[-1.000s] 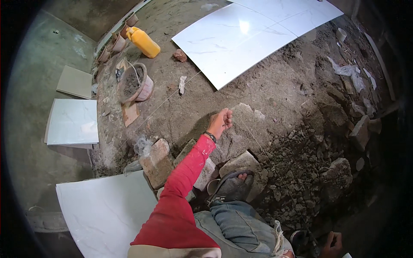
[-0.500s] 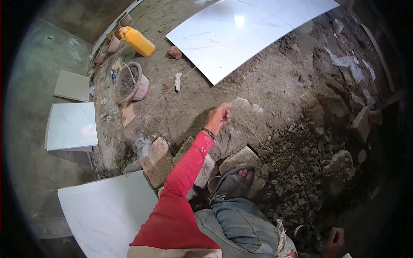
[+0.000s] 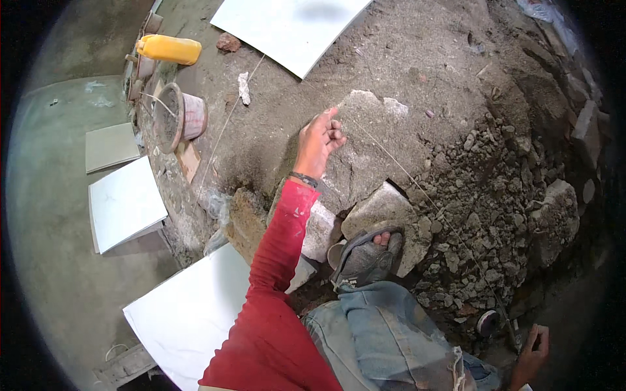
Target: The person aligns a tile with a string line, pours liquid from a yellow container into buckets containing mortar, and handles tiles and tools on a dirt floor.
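Observation:
My left hand [image 3: 318,142], in a red sleeve with a dark wristband, reaches over the sandy ground, its fingers curled and fingertips pinched. A thin string [image 3: 404,171] runs from beside those fingertips down to the right, across rubble. At the lower right edge my right hand [image 3: 533,352] is partly in view, its fingers bent together; what they hold, if anything, is hidden. Close to it lie a round dark-rimmed object [image 3: 488,323] and the string's lower end. My sandalled foot [image 3: 368,260] rests on a pale stone slab [image 3: 385,212].
White glossy tiles [image 3: 287,29] lie at the top, with another stack [image 3: 189,319] at lower left. A mortar bucket [image 3: 193,116] and a yellow jug [image 3: 169,49] stand at left. Broken rubble [image 3: 482,215] covers the right. A second string [image 3: 229,117] crosses the ground at left.
The view has shifted, so the ground and tiles sit higher and the jug and bucket look turned. My left fingertips stay pinched by the string. My right hand appears farther right and higher.

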Action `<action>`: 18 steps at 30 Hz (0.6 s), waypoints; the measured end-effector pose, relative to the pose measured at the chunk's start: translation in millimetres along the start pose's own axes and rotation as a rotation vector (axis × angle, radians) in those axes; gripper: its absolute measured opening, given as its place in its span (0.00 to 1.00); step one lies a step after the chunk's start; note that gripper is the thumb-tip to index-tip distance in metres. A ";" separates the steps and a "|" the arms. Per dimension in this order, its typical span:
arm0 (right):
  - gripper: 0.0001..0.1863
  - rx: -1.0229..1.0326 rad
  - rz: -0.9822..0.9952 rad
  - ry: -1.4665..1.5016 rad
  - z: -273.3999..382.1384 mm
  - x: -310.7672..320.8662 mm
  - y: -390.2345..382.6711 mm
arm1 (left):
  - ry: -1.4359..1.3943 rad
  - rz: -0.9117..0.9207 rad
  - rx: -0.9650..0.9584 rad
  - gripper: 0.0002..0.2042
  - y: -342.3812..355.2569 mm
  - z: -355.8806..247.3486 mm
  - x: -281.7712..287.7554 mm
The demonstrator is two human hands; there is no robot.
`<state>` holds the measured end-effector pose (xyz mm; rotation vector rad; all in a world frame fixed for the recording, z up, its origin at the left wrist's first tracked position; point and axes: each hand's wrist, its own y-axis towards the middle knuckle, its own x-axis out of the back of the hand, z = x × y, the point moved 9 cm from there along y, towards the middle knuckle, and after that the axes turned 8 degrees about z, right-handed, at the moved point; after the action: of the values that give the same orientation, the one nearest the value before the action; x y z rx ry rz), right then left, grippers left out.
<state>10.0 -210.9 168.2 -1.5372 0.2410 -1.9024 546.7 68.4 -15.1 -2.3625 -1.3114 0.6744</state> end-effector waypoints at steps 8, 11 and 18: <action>0.14 -0.087 0.020 -0.050 -39.5 -16.3 63.0 | 0.123 -0.181 -0.010 0.19 18.9 -31.7 40.1; 0.15 -0.124 0.054 -0.071 -39.3 -30.7 68.5 | 0.348 -0.477 -0.342 0.10 31.5 -74.6 87.6; 0.13 0.161 0.013 -0.161 99.6 -95.5 121.3 | 0.261 -0.598 -0.193 0.13 68.6 -88.8 159.7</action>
<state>155.6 -219.8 56.4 -1.5647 0.0259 -1.7325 716.8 164.0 -14.8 -1.9336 -1.8873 0.0603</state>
